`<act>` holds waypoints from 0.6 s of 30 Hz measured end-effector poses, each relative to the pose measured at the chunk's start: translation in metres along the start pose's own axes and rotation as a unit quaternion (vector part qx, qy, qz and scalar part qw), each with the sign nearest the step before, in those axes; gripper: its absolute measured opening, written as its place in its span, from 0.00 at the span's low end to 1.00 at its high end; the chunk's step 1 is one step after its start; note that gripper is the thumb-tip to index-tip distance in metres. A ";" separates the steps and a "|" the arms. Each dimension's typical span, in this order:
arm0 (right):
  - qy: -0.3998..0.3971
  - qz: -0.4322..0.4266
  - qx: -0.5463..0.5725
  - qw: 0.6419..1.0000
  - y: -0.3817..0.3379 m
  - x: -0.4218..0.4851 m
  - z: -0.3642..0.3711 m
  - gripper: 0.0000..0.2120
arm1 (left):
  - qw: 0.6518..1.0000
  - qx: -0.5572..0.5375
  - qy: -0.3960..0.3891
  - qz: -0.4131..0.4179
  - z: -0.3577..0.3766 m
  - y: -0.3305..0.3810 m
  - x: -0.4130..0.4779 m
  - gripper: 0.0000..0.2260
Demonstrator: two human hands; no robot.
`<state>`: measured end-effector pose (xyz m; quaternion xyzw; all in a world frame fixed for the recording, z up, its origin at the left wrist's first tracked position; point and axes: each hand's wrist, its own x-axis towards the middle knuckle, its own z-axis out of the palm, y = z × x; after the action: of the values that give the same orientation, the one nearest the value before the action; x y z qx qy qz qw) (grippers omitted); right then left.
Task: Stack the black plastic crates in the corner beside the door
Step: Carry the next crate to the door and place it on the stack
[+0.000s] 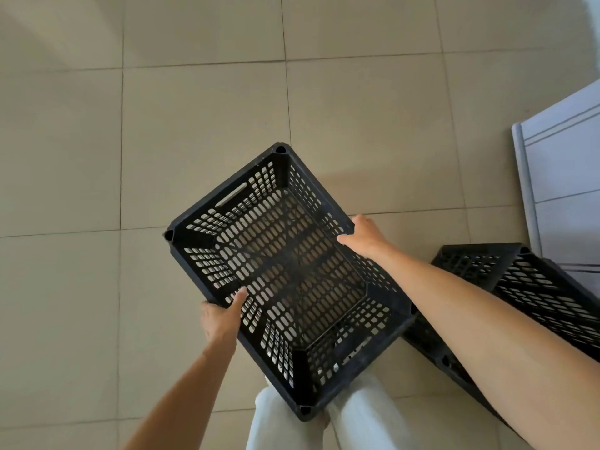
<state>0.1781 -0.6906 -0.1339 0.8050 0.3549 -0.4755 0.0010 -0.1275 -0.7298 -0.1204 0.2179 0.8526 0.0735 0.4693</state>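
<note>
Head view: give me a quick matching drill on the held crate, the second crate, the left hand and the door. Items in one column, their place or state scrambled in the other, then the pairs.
Items:
1. held crate
2. second crate
3. left hand
4. door

Places or states:
A. white panel at the right edge
B. grips a long rim, thumb inside
C. empty, carried open side up by both hands
D. on the floor tiles under the right forearm

Pairs: 1-C, 2-D, 3-B, 4-A

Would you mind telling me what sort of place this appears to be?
Probably an indoor utility or storage spot: beige tiled floor, a white panelled door at right, and black crates, one held by both hands, another on the floor beside the door.
</note>
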 end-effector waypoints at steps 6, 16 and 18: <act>0.018 0.015 -0.008 1.000 0.006 -0.045 -0.076 0.26 | 0.997 0.035 -0.028 0.067 -0.019 0.049 -0.060 0.31; 0.024 0.030 0.037 0.999 0.011 -0.186 -0.242 0.26 | 0.969 0.114 -0.069 0.210 -0.066 0.187 -0.204 0.24; 0.026 0.037 0.053 0.998 0.019 -0.222 -0.273 0.25 | 0.956 0.148 -0.067 0.246 -0.075 0.211 -0.242 0.26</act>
<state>0.3321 -0.7391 0.1792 0.8288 0.2988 -0.4719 -0.0328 -0.0139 -0.6414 0.1759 0.4924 0.7404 0.0450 0.4553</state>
